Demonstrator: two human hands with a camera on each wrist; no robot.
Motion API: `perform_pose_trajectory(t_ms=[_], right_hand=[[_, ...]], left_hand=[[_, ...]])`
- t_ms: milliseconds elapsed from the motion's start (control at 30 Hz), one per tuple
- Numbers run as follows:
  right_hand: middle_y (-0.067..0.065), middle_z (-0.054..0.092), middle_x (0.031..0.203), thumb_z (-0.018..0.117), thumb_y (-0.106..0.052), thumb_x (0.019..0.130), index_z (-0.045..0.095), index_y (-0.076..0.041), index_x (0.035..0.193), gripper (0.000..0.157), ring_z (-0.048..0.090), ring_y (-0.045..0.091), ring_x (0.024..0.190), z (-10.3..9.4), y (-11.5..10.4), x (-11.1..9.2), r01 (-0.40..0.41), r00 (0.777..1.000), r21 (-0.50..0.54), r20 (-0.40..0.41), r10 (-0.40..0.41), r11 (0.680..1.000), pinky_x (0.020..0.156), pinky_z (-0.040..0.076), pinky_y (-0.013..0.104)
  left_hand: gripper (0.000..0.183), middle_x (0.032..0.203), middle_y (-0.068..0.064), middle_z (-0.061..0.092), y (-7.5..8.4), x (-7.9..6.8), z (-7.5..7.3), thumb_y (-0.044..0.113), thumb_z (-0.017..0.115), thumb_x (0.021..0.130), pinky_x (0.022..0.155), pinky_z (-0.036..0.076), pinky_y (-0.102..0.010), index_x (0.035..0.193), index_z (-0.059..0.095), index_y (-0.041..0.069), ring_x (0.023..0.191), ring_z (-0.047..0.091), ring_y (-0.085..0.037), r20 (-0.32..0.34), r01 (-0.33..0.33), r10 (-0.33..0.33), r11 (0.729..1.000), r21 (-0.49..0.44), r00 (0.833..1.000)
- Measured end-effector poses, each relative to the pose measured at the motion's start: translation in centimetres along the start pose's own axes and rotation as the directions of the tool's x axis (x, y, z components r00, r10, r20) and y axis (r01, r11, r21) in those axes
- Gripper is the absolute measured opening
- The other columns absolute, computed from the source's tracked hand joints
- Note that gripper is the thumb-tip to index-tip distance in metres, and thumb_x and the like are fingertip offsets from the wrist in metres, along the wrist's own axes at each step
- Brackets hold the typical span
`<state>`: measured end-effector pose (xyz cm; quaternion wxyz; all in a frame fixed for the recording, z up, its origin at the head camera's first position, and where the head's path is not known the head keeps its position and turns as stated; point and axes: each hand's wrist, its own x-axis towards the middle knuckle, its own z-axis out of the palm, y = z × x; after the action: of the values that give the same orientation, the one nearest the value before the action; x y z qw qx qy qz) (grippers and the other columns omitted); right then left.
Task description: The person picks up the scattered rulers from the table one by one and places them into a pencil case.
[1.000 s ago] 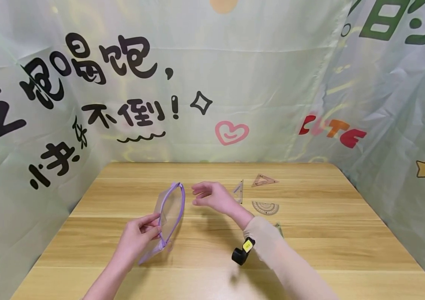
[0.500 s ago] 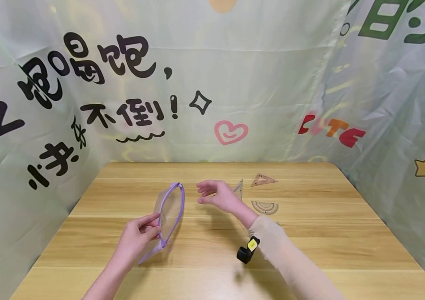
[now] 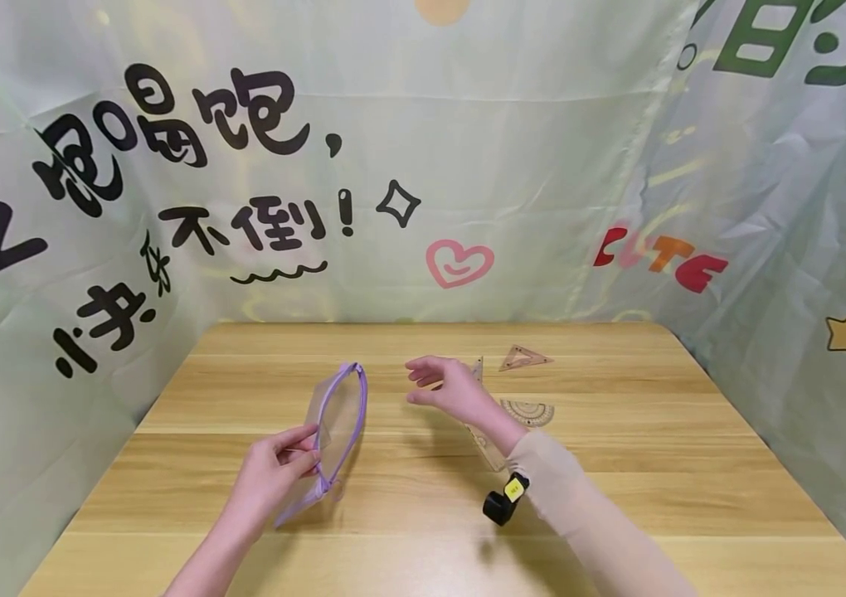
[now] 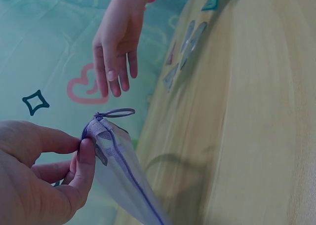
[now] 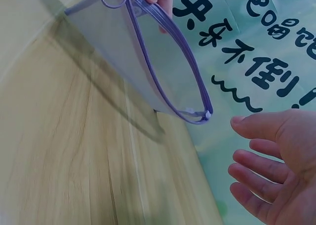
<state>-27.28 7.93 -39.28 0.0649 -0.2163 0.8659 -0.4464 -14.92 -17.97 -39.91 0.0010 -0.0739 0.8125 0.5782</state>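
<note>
My left hand (image 3: pixel 274 468) pinches the edge of a see-through zip pouch (image 5: pixel 116 45) with purple trim, between thumb and fingers. The pouch stands tilted over the table with its mouth parted, and a cord loop (image 4: pixel 121 111) hangs at one end. To the right of it, my right hand (image 3: pixel 453 394) hovers above the table, fingers loosely bent and holding nothing. Behind that hand a clear set square (image 3: pixel 478 370) is partly covered. A clear protractor (image 3: pixel 533 414) lies by the right wrist, and a reddish set square (image 3: pixel 524 358) lies farther back.
Below the right forearm lies a clear flat strip (image 3: pixel 488 452), partly hidden. A green triangular piece (image 4: pixel 211 1) shows in the left wrist view; the sleeve covers it in the head view. Printed cloth (image 3: pixel 542 166) surrounds the wooden table (image 3: pixel 654 506) at the back and sides.
My right hand has moved right, away from the pouch and toward the drawing tools, covering more of the set square. The left hand and pouch have stayed in place.
</note>
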Motion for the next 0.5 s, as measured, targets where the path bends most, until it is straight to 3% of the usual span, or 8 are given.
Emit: perform_pose_trajectory(t_ms=[500], right_hand=[[0.012,0.068,0.123,0.075,-0.014,0.087,0.059,-0.01,0.134,0.05,0.064,0.031,0.115,-1.3,1.3,-0.4,-0.004,1.0,-0.026,-0.022,0.004,1.0,0.098,0.058,0.043]], left_hand=[[0.045,0.104,-0.018,0.065,0.1,-0.2,0.1,-0.005,0.062,0.088,0.077,0.065,-0.027,0.132,0.056,-0.009,0.08,0.065,-0.01,0.004,0.013,-0.013,1.0,-0.004,1.0]])
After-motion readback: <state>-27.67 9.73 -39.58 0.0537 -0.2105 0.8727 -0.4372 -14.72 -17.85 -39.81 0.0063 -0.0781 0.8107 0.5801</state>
